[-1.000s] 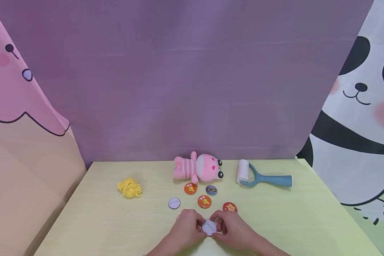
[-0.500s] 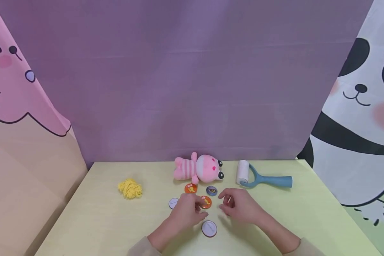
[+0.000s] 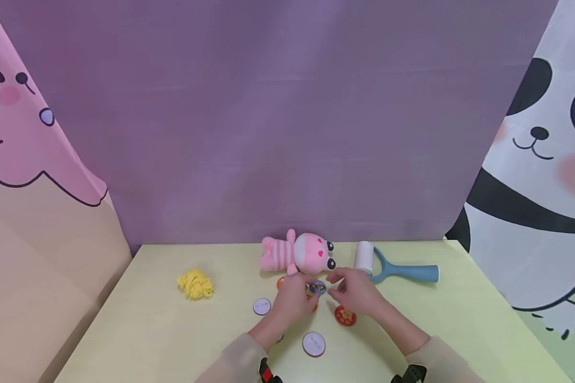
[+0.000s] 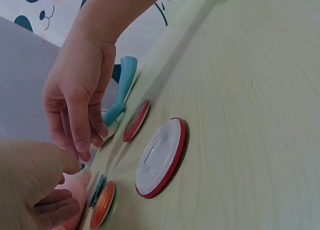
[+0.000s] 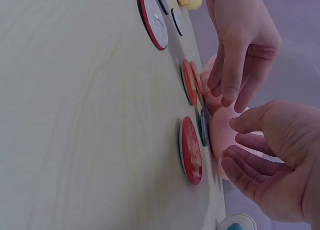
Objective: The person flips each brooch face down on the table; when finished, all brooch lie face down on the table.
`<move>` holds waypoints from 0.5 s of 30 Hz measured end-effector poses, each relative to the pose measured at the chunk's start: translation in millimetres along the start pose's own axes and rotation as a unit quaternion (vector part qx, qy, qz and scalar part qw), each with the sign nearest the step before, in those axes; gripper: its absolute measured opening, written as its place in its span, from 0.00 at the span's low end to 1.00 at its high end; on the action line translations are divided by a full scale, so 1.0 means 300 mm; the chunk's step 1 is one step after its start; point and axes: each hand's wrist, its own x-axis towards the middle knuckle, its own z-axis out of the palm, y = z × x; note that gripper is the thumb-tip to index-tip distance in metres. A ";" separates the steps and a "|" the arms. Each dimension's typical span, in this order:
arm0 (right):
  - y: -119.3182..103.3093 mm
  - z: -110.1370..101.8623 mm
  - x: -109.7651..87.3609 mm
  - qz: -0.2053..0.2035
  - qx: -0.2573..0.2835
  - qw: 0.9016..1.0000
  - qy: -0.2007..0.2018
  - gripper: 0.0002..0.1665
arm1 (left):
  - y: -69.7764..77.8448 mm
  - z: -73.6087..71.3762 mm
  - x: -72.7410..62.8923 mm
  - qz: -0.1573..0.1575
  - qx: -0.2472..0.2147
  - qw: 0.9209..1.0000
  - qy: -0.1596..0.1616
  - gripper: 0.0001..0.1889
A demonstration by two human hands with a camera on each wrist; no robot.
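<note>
My left hand (image 3: 293,299) and right hand (image 3: 356,291) hover on either side of a small blue pin badge (image 3: 318,287). Both hands have loosely bent fingers and hold nothing; the wrist views show them raised above the table. An orange badge (image 5: 189,82) lies below my left hand, with a second orange badge (image 3: 280,282) behind it, both partly hidden. A red badge (image 3: 345,316) with a star lies face up below my right hand. Nearer the front, a red-rimmed badge (image 3: 313,344) lies with its white pin side up.
Left of my left hand is another face-down badge (image 3: 262,306); one more peeks out by my left wrist (image 3: 280,338). At the back lie a pink striped plush toy (image 3: 299,254) and a blue-handled roller (image 3: 407,272). Yellow yarn (image 3: 195,284) sits at left.
My hands have released the red-rimmed badge, now lying pin side up at the front. Both have moved forward to either side of the blue badge.
</note>
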 end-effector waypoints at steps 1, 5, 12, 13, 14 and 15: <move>0.002 0.007 0.004 0.003 0.001 1.000 0.000 0.11 | 0.001 0.005 0.003 -0.004 0.004 1.000 -0.002 0.06; 0.011 0.022 0.014 0.008 0.008 1.000 -0.009 0.12 | 0.004 0.021 0.016 -0.017 0.023 1.000 -0.007 0.07; 0.016 0.041 0.020 0.013 -0.010 1.000 -0.020 0.14 | 0.002 0.046 0.020 -0.036 0.075 0.996 -0.015 0.11; 0.017 0.044 0.022 0.011 -0.014 1.000 -0.020 0.14 | 0.000 0.049 0.020 -0.037 0.082 0.996 -0.016 0.11; 0.018 0.048 0.023 0.004 -0.017 1.000 -0.019 0.14 | -0.001 0.052 0.021 -0.038 0.088 0.995 -0.016 0.11; 0.018 0.051 0.025 0.002 -0.019 1.000 -0.017 0.14 | -0.003 0.055 0.023 -0.035 0.096 0.995 -0.015 0.10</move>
